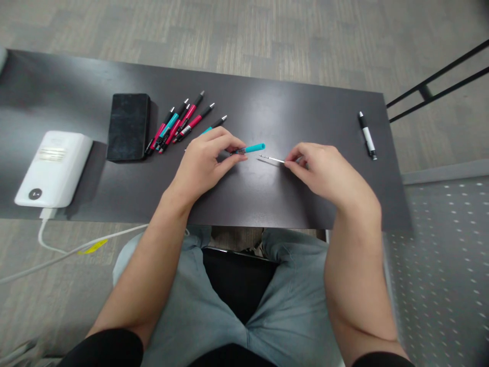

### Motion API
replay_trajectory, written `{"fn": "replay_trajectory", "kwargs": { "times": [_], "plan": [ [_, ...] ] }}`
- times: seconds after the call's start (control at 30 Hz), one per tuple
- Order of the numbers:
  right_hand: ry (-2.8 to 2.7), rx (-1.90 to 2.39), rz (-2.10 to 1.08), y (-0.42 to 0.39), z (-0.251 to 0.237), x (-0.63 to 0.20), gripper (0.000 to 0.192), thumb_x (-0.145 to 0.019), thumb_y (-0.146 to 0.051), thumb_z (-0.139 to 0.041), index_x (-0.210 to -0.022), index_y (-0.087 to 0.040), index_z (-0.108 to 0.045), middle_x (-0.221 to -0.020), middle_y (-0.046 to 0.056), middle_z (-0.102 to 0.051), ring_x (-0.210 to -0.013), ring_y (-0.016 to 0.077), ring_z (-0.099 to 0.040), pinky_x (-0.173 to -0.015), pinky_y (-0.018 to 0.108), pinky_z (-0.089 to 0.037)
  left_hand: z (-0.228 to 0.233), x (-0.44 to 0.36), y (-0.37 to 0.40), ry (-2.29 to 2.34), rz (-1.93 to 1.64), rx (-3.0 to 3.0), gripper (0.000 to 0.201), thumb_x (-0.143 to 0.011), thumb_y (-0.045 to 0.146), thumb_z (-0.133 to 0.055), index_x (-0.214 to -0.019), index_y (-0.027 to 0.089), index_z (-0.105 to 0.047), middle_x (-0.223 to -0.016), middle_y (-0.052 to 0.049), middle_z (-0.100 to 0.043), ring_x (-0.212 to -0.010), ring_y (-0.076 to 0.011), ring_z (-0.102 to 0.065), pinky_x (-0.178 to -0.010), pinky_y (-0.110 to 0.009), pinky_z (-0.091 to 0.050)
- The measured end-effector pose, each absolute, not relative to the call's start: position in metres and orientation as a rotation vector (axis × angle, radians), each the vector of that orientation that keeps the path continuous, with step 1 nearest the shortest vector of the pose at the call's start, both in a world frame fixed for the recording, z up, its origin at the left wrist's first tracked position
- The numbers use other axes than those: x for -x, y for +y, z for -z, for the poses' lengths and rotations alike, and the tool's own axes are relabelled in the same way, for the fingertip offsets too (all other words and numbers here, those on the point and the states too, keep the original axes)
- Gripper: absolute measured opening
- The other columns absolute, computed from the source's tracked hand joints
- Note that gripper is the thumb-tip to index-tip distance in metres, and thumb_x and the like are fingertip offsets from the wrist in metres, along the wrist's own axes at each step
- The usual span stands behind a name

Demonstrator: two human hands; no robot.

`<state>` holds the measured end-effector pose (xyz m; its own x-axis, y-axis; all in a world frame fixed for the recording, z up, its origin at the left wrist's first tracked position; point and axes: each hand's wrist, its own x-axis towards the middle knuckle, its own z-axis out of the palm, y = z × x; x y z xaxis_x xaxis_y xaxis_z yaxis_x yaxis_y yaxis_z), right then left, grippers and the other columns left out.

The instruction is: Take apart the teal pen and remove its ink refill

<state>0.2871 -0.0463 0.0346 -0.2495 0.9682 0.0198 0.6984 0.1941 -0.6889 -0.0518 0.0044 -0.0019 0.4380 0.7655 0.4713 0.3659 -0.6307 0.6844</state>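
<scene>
My left hand (pixel 204 163) grips a teal pen barrel (pixel 252 149) just above the dark table (pixel 267 199), its open end pointing right. My right hand (pixel 323 171) pinches a thin white ink refill (pixel 272 159) whose tip points left toward the barrel, a short gap apart. Behind my left hand lies another teal pen with a black tip (pixel 216 124), partly hidden by my fingers.
A bunch of red and teal pens (pixel 178 125) lies at the back left beside a black box (pixel 128 126). A white device (pixel 55 168) with a cable sits at the far left. A white and black pen (pixel 367 135) lies at the right. Black chair legs stand beyond the table's right edge.
</scene>
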Motion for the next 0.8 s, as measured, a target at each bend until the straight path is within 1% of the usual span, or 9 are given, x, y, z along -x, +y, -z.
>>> {"fn": "replay_trajectory", "kwargs": {
  "times": [0.13, 0.23, 0.3, 0.37, 0.43, 0.5, 0.6, 0.7, 0.8],
  "plan": [
    [-1.904, 1.452, -0.922, -0.053, -0.043, -0.299, 0.020, -0.104, -0.036, -0.102, -0.098, -0.037, -0.083, -0.085, 0.006, -0.076, -0.079, 0.0313, -0.064, -0.081, 0.051, -0.059, 0.001, 0.046, 0.004, 0.951, -1.108, -2.172, 0.015, -0.114, 0.045, -0.093, -0.111, 0.030, -0.092, -0.109, -0.005, -0.088, -0.097, -0.0276, -0.079, -0.093, -0.045, -0.072],
    [-1.838, 1.461, -0.910, -0.061, -0.053, -0.292, 0.016, -0.105, -0.039, -0.099, -0.114, -0.034, -0.088, -0.098, 0.005, -0.085, -0.085, 0.0305, -0.074, -0.084, 0.050, -0.064, 0.001, 0.037, 0.004, 0.950, -1.119, -2.077, 0.031, -0.113, 0.059, -0.096, -0.112, 0.030, -0.088, -0.109, -0.005, -0.089, -0.095, -0.0274, -0.081, -0.089, -0.044, -0.072],
    [-1.799, 1.451, -0.909, -0.067, -0.057, -0.286, 0.025, -0.105, -0.039, -0.094, -0.128, -0.032, -0.088, -0.103, 0.002, -0.087, -0.085, 0.0283, -0.078, -0.083, 0.047, -0.066, 0.001, 0.031, 0.003, 0.936, -1.114, -2.022, 0.037, -0.111, 0.063, -0.099, -0.113, 0.028, -0.087, -0.109, -0.004, -0.090, -0.093, -0.0261, -0.081, -0.088, -0.042, -0.072],
    [-1.755, 1.401, -0.957, -0.070, -0.056, -0.281, 0.033, -0.104, -0.036, -0.091, -0.137, -0.032, -0.086, -0.101, 0.000, -0.084, -0.081, 0.0258, -0.077, -0.082, 0.044, -0.066, 0.001, 0.025, 0.003, 0.908, -1.096, -2.010, 0.039, -0.111, 0.065, -0.100, -0.112, 0.028, -0.087, -0.108, -0.004, -0.090, -0.091, -0.0251, -0.081, -0.088, -0.041, -0.073],
    [-1.725, 1.358, -1.025, -0.071, -0.053, -0.280, 0.030, -0.105, -0.036, -0.090, -0.133, -0.032, -0.084, -0.101, -0.002, -0.082, -0.078, 0.0236, -0.076, -0.080, 0.042, -0.065, 0.002, 0.021, 0.002, 0.868, -1.077, -2.026, 0.044, -0.112, 0.070, -0.099, -0.110, 0.028, -0.088, -0.105, -0.004, -0.090, -0.089, -0.0251, -0.081, -0.087, -0.041, -0.073],
    [-1.699, 1.357, -1.067, -0.070, -0.048, -0.280, 0.019, -0.107, -0.040, -0.089, -0.121, -0.032, -0.080, -0.103, -0.001, -0.082, -0.077, 0.0224, -0.075, -0.077, 0.040, -0.064, 0.003, 0.017, 0.001, 0.844, -1.052, -2.040, 0.049, -0.112, 0.077, -0.097, -0.108, 0.029, -0.088, -0.104, -0.005, -0.089, -0.089, -0.0259, -0.081, -0.084, -0.042, -0.073],
    [-1.655, 1.386, -1.078, -0.068, -0.042, -0.280, 0.015, -0.109, -0.042, -0.086, -0.109, -0.033, -0.074, -0.100, -0.001, -0.080, -0.077, 0.0221, -0.072, -0.076, 0.039, -0.062, 0.005, 0.011, 0.000, 0.842, -1.029, -2.046, 0.056, -0.112, 0.084, -0.095, -0.106, 0.029, -0.088, -0.104, -0.006, -0.088, -0.087, -0.0269, -0.080, -0.080, -0.043, -0.073],
    [-1.575, 1.390, -1.104, -0.064, -0.037, -0.276, 0.014, -0.112, -0.041, -0.080, -0.106, -0.032, -0.070, -0.096, -0.001, -0.076, -0.078, 0.0217, -0.070, -0.082, 0.039, -0.062, 0.007, 0.007, -0.001, 0.835, -1.039, -2.047, 0.054, -0.112, 0.082, -0.095, -0.104, 0.029, -0.087, -0.103, -0.006, -0.088, -0.084, -0.0259, -0.079, -0.078, -0.042, -0.072],
    [-1.463, 1.373, -1.151, -0.059, -0.029, -0.273, 0.018, -0.114, -0.051, -0.073, -0.116, -0.034, -0.068, -0.097, 0.000, -0.074, -0.079, 0.0227, -0.066, -0.078, 0.039, -0.059, 0.007, 0.005, -0.003, 0.832, -1.049, -2.049, 0.049, -0.112, 0.076, -0.096, -0.104, 0.029, -0.088, -0.100, -0.005, -0.087, -0.083, -0.0251, -0.078, -0.077, -0.040, -0.070]
  ]
}}
